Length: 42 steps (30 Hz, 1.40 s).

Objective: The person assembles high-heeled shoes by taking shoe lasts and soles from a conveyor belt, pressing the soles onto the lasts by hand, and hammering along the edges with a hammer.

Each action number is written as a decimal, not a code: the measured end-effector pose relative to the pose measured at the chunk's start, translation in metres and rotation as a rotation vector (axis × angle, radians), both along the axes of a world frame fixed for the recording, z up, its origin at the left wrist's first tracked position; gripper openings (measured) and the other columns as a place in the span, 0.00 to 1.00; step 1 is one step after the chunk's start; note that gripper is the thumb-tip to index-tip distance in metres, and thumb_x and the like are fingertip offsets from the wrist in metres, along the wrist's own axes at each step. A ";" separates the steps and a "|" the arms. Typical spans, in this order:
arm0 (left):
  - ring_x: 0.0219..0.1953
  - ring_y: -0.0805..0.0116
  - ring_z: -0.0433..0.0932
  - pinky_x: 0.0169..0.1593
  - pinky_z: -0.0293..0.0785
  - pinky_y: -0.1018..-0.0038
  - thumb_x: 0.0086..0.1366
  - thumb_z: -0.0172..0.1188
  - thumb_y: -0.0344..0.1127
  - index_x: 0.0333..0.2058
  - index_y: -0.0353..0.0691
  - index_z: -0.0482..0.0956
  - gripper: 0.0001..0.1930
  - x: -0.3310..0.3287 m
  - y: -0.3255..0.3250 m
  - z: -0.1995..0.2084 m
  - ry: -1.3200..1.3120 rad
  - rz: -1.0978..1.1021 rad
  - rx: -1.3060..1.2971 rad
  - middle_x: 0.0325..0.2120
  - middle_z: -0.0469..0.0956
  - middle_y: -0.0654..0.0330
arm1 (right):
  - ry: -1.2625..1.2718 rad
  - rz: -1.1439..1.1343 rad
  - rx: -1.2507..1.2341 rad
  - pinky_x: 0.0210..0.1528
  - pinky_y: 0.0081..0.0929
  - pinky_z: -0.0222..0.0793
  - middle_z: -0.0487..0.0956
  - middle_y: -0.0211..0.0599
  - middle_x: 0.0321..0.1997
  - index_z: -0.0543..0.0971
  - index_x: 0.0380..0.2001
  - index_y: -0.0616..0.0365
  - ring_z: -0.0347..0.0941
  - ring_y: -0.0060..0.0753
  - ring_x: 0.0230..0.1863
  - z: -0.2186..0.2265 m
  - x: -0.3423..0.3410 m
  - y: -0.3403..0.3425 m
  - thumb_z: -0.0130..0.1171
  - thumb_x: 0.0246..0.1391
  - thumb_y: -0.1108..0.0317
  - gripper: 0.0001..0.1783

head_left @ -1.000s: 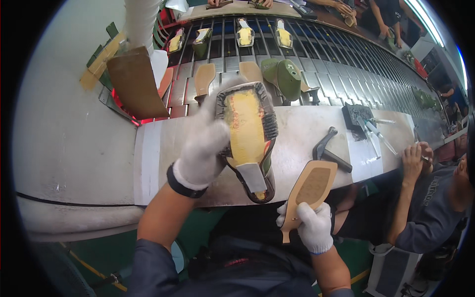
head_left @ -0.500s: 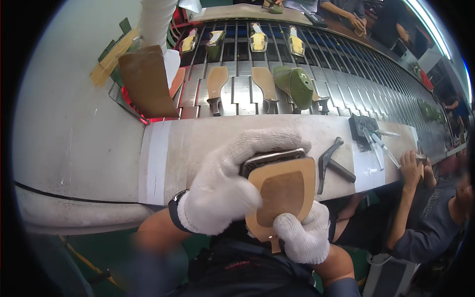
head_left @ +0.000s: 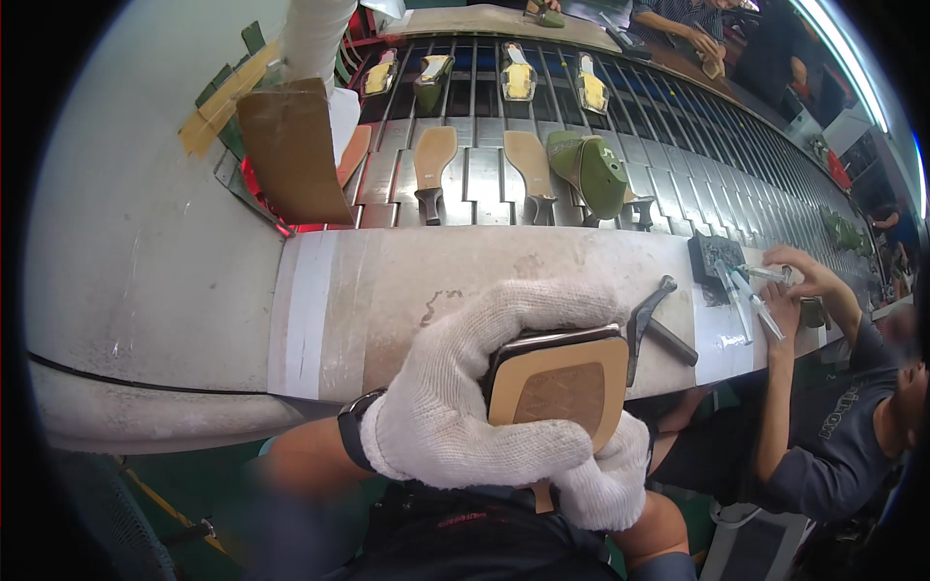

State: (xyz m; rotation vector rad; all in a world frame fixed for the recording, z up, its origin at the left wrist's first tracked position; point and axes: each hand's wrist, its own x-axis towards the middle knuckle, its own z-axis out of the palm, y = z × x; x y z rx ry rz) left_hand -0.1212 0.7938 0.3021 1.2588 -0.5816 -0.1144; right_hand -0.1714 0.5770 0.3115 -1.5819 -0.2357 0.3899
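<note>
A shoe sole [head_left: 559, 395], tan with a darker brown patch in its middle, faces up between my white knitted gloves, above my lap. Dark, shiny upper material shows along its far edge. My left hand [head_left: 455, 397] wraps the shoe from the left; its fingers curl over the far edge and its thumb lies across the near part of the sole. At the narrow near end, my right hand [head_left: 608, 476] grips the shoe from the right. The left thumb covers part of that hand, and a narrow tan tab hangs below.
Beyond the bench [head_left: 465, 261] runs a metal slatted conveyor [head_left: 475, 189] bearing tan heeled soles [head_left: 436, 155], a green shoe last [head_left: 603, 179] and yellow-lined shoes [head_left: 519, 80]. A dark two-armed metal tool [head_left: 670, 339], a black block [head_left: 712, 259] and syringes [head_left: 760, 308] lie right, near a co-worker's hand [head_left: 812, 273].
My left thumb has swept rightward across the near part of the sole, up to my right hand. The shoe has shifted slightly right. The co-worker's hand now reaches toward the syringes.
</note>
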 end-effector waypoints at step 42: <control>0.54 0.49 0.89 0.60 0.87 0.53 0.72 0.68 0.28 0.52 0.30 0.82 0.13 -0.014 0.022 0.037 0.275 0.130 -0.037 0.55 0.86 0.37 | 0.033 0.097 -0.102 0.28 0.32 0.77 0.85 0.41 0.25 0.91 0.38 0.61 0.83 0.36 0.23 0.024 -0.001 0.021 0.72 0.67 0.66 0.08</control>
